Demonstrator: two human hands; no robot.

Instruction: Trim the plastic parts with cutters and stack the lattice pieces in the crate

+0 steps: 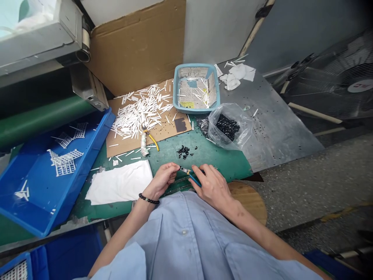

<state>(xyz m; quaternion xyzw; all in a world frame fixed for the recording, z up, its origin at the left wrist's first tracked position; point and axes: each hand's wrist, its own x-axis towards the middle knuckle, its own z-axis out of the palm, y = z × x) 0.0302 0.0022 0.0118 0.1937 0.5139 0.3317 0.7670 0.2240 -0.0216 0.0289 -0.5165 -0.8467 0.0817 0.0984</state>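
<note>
My right hand (212, 186) grips small pliers with blue handles (192, 177) at the near edge of the green table (221, 159); their tips point left toward my left hand. My left hand (163, 179), with a black bead bracelet at the wrist, is pinched shut right at the plier tips; what it holds is too small to name. A small heap of black parts (184, 151) lies just beyond both hands. Further back, a clear plastic bag of black parts (227, 126) lies open.
A pile of white sticks (140, 111) covers a cardboard sheet, with yellow-handled cutters (151, 139) at its near edge. A light blue basket (196, 87) stands behind. A white cloth (121, 182) lies left of my hands. A blue tray (55, 171) holds white grid pieces. A fan stands at right.
</note>
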